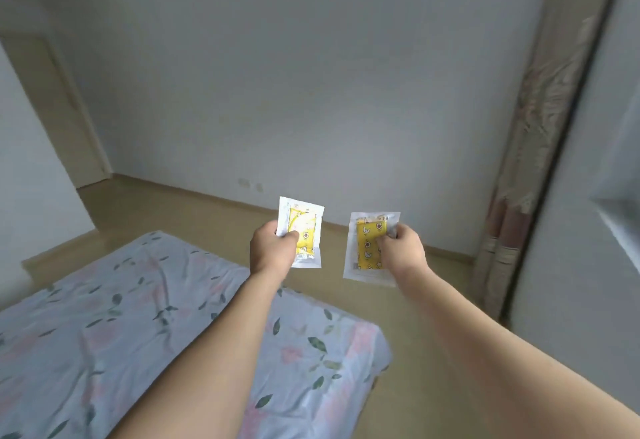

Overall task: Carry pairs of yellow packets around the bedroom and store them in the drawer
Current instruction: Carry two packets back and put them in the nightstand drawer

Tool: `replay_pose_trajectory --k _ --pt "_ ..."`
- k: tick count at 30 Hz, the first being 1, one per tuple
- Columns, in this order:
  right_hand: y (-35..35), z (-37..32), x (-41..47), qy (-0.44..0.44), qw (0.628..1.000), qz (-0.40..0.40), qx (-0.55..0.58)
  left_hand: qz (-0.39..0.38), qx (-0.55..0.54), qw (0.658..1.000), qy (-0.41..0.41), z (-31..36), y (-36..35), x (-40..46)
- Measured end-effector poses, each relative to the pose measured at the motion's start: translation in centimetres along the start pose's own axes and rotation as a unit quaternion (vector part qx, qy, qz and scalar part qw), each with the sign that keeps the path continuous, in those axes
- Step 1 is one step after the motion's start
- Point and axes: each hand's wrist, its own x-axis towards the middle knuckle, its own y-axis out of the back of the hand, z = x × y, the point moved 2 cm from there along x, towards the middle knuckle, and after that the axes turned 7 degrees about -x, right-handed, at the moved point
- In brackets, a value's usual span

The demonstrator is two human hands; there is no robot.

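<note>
Both arms out past the foot of the bed (pixel 145 317): left hand (pixel 272 250) pinches one yellow packet (pixel 304 231), right hand (pixel 405 248) pinches the other packet (pixel 369 248), long axes upright, side by side. No drawer in view, so neither hand is nearer.

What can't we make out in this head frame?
- Drawer: not in the head view at all.
- Left packet: lower left side covered by the left hand; print washed out by glare.
- Right packet: right edge covered by the right hand.
- Bed: cut off by the left and bottom edges.
- Wall sockets: too small and blurred.
</note>
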Motion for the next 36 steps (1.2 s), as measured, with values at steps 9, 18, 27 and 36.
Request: replay_pose_trajectory --k 9,18,27,36 --pt "4.1 3.6 19.8 -0.026 0.997 0.066 -0.006 -0.167 -0.019 0.986 -0.019 -1.2 -20.0 14.2" --pt "5.3 -0.7 40.4 -0.013 0.996 0.090 -0.016 -0.189 -0.063 0.980 0.004 0.8 -32.4 33.4" --pt "4.1 0.6 60.6 -0.028 0.997 0.070 0.015 -0.176 -0.097 0.980 0.009 -0.6 -45.6 48.6" --pt "-0.5 -3.2 85.0 0.011 0.998 0.008 0.064 -0.091 -0.130 0.987 0.036 0.0 -54.7 67.5"
